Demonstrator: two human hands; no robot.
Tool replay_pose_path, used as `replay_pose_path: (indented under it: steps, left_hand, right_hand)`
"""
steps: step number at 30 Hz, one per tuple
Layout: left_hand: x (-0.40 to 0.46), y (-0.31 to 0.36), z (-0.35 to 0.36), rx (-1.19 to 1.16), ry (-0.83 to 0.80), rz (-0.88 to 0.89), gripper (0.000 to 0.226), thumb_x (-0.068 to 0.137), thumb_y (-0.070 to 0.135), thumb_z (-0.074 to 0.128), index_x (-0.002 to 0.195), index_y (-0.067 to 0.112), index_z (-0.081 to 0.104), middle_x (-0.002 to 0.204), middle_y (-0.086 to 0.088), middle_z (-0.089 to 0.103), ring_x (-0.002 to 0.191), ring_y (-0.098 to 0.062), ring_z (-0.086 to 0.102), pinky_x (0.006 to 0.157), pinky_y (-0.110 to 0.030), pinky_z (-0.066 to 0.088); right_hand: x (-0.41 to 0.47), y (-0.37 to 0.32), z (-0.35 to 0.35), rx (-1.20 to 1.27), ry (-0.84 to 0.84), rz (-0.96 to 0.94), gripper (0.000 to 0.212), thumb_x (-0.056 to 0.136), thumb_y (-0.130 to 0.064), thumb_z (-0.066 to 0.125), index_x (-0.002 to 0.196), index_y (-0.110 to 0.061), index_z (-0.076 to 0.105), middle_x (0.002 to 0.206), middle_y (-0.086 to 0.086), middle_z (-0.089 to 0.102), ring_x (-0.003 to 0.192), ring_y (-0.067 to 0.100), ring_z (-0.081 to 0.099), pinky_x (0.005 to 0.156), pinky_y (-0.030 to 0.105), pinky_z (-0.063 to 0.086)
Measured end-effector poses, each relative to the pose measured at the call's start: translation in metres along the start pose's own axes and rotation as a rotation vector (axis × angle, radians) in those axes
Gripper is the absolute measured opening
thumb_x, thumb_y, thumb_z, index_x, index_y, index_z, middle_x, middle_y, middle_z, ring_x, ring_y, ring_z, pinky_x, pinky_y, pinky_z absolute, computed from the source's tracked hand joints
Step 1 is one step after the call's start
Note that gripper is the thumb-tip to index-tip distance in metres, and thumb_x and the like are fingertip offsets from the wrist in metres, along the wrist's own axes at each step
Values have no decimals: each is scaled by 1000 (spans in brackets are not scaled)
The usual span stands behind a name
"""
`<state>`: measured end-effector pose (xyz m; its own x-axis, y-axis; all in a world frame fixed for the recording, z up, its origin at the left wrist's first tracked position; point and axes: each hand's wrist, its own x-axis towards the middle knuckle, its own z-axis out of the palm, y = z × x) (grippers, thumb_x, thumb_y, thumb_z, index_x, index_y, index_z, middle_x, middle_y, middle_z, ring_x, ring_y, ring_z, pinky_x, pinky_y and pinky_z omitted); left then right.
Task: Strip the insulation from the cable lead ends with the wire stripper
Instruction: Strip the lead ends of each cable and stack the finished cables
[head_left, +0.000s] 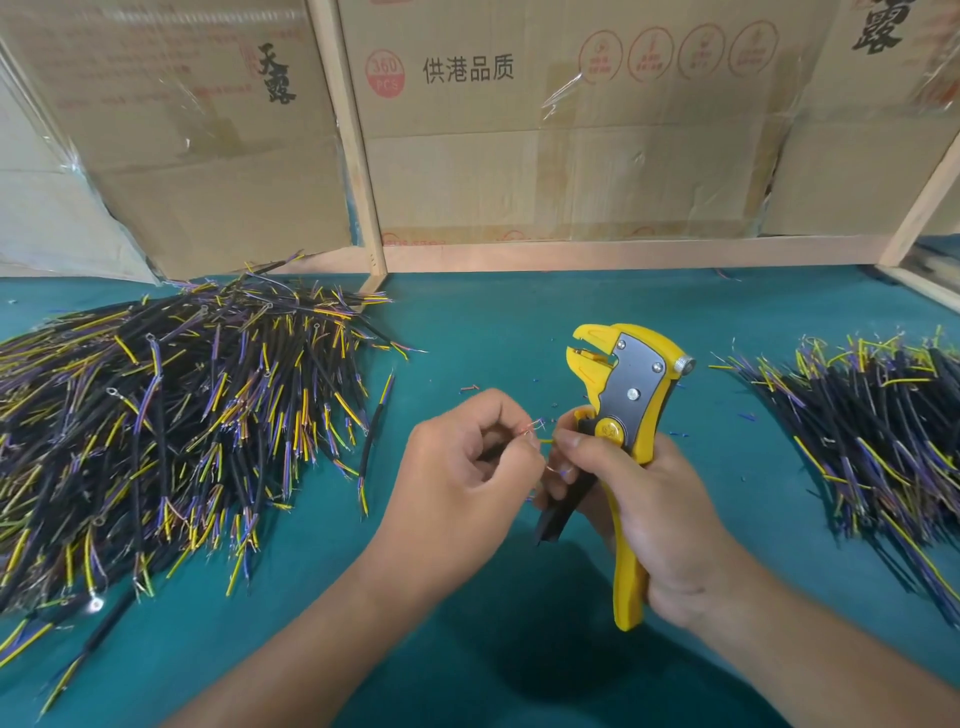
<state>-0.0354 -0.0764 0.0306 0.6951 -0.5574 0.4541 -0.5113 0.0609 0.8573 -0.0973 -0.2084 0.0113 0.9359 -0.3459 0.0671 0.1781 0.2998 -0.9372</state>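
Observation:
My right hand (644, 514) grips the handles of a yellow and grey wire stripper (626, 395), held upright with its jaws at the top pointing left. My left hand (467, 462) pinches the thin lead ends (537, 427) of a short black cable; bare copper strands and a yellow lead stick out between the two hands. The fingertips of my right hand touch those leads as well. Most of the cable's black body is hidden inside my left hand. The stripper's jaws hold no wire.
A large heap of black cables with yellow and purple leads (171, 415) lies on the green table (493, 332) at left. A smaller heap (872, 431) lies at right. Cardboard boxes (545, 130) and a wooden frame (358, 156) stand behind. Small insulation scraps (470, 387) dot the table.

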Motion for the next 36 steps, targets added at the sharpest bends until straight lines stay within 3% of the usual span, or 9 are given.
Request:
replay_pose_path:
  steps: [7,10,12,15,18,23,28,31,36]
  left_hand:
    - [5,0,-6,-33,-43,-39,26,90,-1,52,68,13,53,50,21,50,43,4,39,46,-4,29]
    - [9,-5,-13,-87,13,-61,21,88,18,55,69,24,54,50,18,40,46,-1,27,45,-10,25]
    - [12,-8,-18,-141,46,-81,15,85,32,59,71,29,57,51,17,36,47,-2,23,44,-13,23]
    - [16,-12,-25,-151,90,-83,16,83,42,56,71,32,57,52,17,35,49,-5,23,46,-18,23]
    - [19,-15,-29,-154,146,-89,18,83,44,56,70,31,57,52,11,32,50,-12,21,47,-30,18]
    - [21,-17,-32,-210,167,-81,17,83,43,56,71,31,57,53,12,35,48,-9,26,48,-20,26]
    - [21,-17,-32,-212,146,-53,18,88,35,54,70,34,53,54,14,34,50,-6,26,49,-15,28]
    - [21,-17,-32,-175,133,-26,17,88,39,51,71,36,51,56,16,34,51,-6,27,50,-14,29]
    - [19,-20,-34,-71,125,-6,18,92,43,46,76,37,48,61,15,36,56,-8,28,53,-18,29]
  right_hand:
    - [2,-2,-1,-12,3,-19,27,97,-9,62,73,-20,69,64,7,52,63,22,55,67,40,56]
    - [6,-5,-3,11,-25,90,19,93,-15,67,75,-16,70,67,8,53,63,24,54,67,42,56]
    - [8,-10,-5,84,-101,233,10,83,-12,69,91,-7,73,74,11,53,66,24,53,68,41,55]
    - [9,-15,-12,229,-161,371,51,71,-7,60,121,1,63,88,15,59,75,26,56,72,42,57]
    - [7,-18,-10,350,-186,361,57,71,1,63,127,3,56,103,20,69,84,29,63,75,41,60]
    - [4,-13,-3,365,-337,422,42,94,-26,60,135,-21,63,125,24,67,107,39,68,98,57,52]
    - [-1,-8,-2,291,-302,507,32,80,-9,63,111,-1,64,87,23,62,73,37,62,75,56,56]
    - [-2,-12,-1,157,-306,488,18,79,-10,64,94,-3,70,85,22,62,71,34,61,73,52,56]
    - [-6,-14,1,93,-430,456,14,83,-10,61,93,-5,71,83,20,61,73,34,60,75,50,55]
